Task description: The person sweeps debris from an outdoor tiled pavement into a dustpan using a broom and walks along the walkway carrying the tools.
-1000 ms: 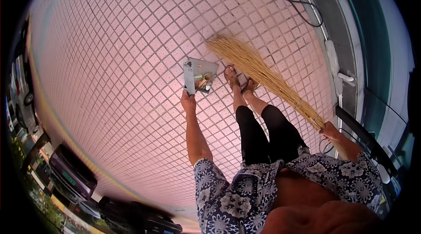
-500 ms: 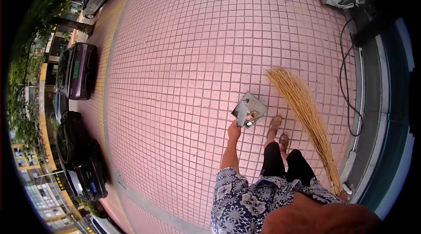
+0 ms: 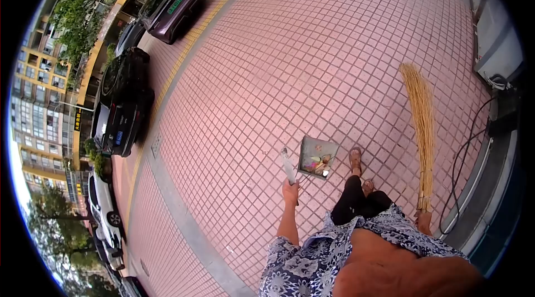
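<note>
My left hand (image 3: pixel 290 192) is closed at the near corner of a grey metal dustpan (image 3: pixel 326 147). A pale flat strip (image 3: pixel 288 166), apparently its handle, sticks out past the fist; where it joins the pan is unclear. Scraps of litter (image 3: pixel 318 166), some whitish and brown, lie in the pan. On the other side, my right hand (image 3: pixel 424 222) grips the narrow bound end of a long straw broom (image 3: pixel 423 130). The broom points forward, its bristles spread at the far end. Part of the right hand is hidden by the patterned shirt.
Pink tiled paving (image 3: pixel 267 74) stretches all around. My sandalled feet (image 3: pixel 355 156) stand between dustpan and broom. A black cable (image 3: pixel 460 171) loops along the wall base to the right, near a white cabinet (image 3: pixel 501 54). Parked cars (image 3: pixel 123 102) line the left.
The view has turned, so cars and paving appear rotated clockwise. The broom has swung outward to the right. The dustpan is turned, and the pale strip now shows to its left instead of across it.
</note>
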Motion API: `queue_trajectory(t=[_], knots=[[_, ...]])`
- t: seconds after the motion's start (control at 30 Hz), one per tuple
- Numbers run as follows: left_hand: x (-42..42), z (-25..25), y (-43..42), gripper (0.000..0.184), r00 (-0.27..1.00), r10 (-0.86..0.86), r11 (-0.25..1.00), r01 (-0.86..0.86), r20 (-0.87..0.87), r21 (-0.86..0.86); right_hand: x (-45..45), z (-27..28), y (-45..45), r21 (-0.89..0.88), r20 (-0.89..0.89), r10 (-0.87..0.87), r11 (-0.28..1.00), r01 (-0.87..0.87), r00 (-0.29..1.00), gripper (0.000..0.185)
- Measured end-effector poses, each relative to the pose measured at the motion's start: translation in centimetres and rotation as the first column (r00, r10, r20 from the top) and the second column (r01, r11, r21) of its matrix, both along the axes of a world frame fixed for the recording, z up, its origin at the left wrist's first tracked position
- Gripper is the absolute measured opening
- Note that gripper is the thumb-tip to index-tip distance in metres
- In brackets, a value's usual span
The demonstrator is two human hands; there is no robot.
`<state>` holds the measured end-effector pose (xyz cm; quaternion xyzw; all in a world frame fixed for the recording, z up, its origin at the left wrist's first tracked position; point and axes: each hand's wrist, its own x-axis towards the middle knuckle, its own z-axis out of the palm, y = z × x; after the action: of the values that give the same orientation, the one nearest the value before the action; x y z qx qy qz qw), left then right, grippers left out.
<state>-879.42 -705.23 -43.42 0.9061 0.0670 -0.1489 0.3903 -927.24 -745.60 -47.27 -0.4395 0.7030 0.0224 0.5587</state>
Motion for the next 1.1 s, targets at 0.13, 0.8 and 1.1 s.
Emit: queue_trajectory(t=[0.13,0.8,1.1], knots=[[-6.9,3.1,6.0,0.022,0.932,0.361,0.923,-0.354,0.02,-0.152,2.2,-1.0,-1.3,0.07,0.096,-0.036,0.997,0.029,0.995,0.017],[-20.6,3.8,26.1,0.015,0.281,0.902,0.321,-0.944,0.327,-0.075,21.3,-10.7,-0.9,-0.358,-0.319,0.947,-0.097,-0.929,0.024,0.015],[-13.9,-0.1,30.2,0.013,0.166,0.963,0.203,-0.965,0.214,-0.166,34.3,-6.9,3.5,-0.455,-0.333,0.941,-0.219,-0.863,-0.063,0.02]])
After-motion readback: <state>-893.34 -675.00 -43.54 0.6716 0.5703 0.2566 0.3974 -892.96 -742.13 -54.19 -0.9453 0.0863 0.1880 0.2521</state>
